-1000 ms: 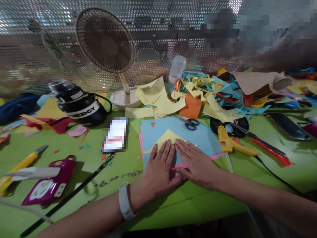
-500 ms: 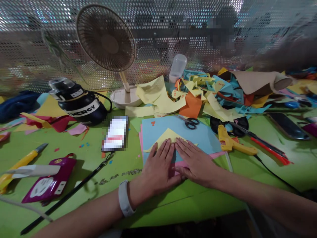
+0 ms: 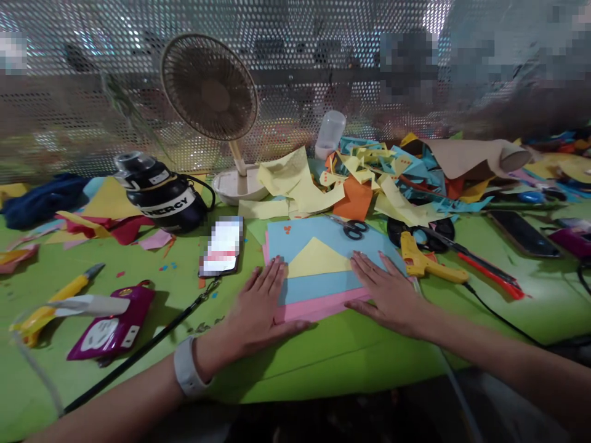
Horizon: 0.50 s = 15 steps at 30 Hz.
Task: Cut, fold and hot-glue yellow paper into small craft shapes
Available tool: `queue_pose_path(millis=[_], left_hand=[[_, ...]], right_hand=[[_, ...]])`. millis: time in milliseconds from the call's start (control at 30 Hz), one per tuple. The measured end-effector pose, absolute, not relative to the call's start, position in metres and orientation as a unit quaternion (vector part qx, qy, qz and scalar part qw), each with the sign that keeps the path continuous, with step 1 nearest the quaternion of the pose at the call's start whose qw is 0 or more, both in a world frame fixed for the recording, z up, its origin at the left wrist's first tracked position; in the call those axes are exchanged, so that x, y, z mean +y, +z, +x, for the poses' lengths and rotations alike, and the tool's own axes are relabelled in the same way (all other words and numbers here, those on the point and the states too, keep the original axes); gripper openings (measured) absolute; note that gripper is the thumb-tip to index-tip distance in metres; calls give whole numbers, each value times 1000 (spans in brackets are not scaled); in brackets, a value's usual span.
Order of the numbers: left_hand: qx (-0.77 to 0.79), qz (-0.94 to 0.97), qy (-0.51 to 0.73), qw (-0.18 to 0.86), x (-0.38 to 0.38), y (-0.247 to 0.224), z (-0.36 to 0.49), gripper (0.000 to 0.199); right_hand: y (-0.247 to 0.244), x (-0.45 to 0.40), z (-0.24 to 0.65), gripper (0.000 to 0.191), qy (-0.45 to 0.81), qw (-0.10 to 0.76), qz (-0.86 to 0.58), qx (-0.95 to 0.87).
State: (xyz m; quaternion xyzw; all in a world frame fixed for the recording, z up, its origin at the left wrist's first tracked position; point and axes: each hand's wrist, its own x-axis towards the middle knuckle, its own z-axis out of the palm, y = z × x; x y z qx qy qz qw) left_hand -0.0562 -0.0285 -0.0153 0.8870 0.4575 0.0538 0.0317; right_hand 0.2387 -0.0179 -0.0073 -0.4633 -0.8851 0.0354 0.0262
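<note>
A yellow paper triangle [image 3: 316,258] lies flat on a blue paper sheet [image 3: 318,289], its peak pointing away from me. Under the blue sheet, pink paper [image 3: 318,307] shows along the near edge. My left hand [image 3: 265,301] rests flat with fingers stretched, its fingertips at the triangle's left corner. On the other side my right hand [image 3: 388,292] lies with fingers spread, fingertips touching the right corner. Neither hand grips anything. Black-handled scissors [image 3: 354,229] and small orange cutouts [image 3: 287,229] sit on the blue sheet's far part.
A yellow glue gun [image 3: 429,261] and a red utility knife [image 3: 489,271] lie to the right. Behind are a heap of paper scraps [image 3: 360,178] and a fan [image 3: 215,92]. Leftward are a lit phone [image 3: 222,246], a black bottle [image 3: 161,191] and a purple power strip [image 3: 111,326].
My hands have slid apart, left and right, from the middle of the yellow triangle to its two corners, uncovering it. The view has shifted slightly.
</note>
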Motion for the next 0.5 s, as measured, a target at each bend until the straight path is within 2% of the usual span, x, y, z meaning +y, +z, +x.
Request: queue_pose_path(millis=[267, 333, 400, 433, 500], left_hand=[[476, 878, 25, 44, -33, -6, -69, 99], [475, 878, 43, 42, -32, 3, -67, 97], [481, 871, 93, 29, -30, 14, -61, 92], [485, 865, 125, 25, -27, 20, -57, 85], [519, 838, 164, 49, -18, 30, -49, 54]], right_hand=[[19, -10, 252, 81, 55, -18, -507, -860], [37, -2, 241, 70, 39, 17, -522, -852], [53, 8, 224, 47, 60, 38, -533, -843], [60, 14, 213, 38, 106, 32, -537, -837], [65, 27, 193, 32, 220, 10, -512, -831]])
